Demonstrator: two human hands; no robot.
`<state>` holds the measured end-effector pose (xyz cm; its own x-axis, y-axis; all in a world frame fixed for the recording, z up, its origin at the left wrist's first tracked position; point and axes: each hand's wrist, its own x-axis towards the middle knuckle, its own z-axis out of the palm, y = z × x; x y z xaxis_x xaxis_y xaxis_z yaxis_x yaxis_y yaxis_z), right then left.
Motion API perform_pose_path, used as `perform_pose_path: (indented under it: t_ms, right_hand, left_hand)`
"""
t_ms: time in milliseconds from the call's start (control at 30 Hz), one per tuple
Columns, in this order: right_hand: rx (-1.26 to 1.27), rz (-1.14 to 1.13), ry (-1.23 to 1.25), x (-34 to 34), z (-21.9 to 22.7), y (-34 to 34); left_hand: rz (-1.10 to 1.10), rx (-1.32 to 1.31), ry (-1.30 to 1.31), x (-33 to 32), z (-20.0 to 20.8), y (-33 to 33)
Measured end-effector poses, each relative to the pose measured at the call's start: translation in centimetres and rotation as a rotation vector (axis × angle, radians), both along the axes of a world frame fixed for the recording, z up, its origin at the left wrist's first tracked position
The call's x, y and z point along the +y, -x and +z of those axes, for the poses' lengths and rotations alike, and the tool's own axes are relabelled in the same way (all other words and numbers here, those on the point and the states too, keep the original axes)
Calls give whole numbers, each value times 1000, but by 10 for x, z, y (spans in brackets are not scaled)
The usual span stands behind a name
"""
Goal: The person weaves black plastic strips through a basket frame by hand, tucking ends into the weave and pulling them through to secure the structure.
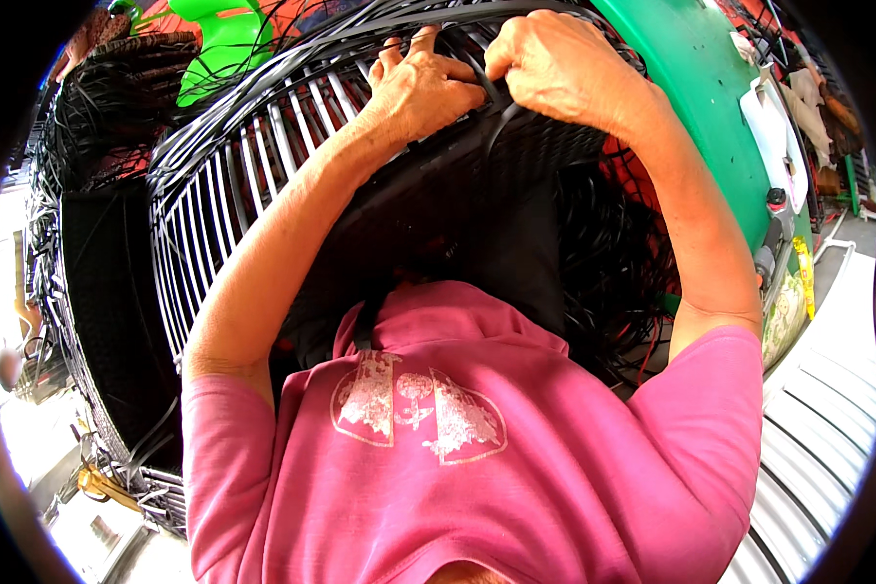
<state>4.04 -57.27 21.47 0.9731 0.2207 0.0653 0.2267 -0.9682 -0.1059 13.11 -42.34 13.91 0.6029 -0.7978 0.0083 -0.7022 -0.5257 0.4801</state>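
A black woven frame [438, 161] made of flat plastic strips spans the space in front of me, with pale ribs [253, 165] showing through on its left part. My left hand [417, 92] lies on its upper edge, fingers spread over the strips. Close to its right, my right hand [565, 70] is closed, its fingertips curled and pressed at the weave. A loose black strip [499, 128] comes out below these fingertips and bends downward. What the right fingers pinch is partly hidden by the hand, but it appears to be this strip.
Long loose strips [292, 63] run along the frame's far edge. At the upper left stands a bright green plastic chair [219, 39]. A green panel [686, 88] rises on the right, beside a tool with a dark handle [775, 219]. Tangled black strips [603, 253] hang below my right arm.
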Motion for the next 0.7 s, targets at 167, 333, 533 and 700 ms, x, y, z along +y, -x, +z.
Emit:
perform_pose_path:
  t_ms: [167, 333, 533, 700]
  right_hand:
    - [-166, 26, -172, -1, -5, -1]
    - [-336, 201, -478, -2, -21, -3]
    - [171, -42, -1093, 12, -25, -3]
    - [207, -59, -879, 13, -4, -5]
  left_hand:
    - [183, 319, 366, 3, 6, -1]
    - [207, 606, 626, 17, 27, 17]
    - [187, 656, 607, 45, 47, 21]
    - [159, 344, 608, 62, 30, 17]
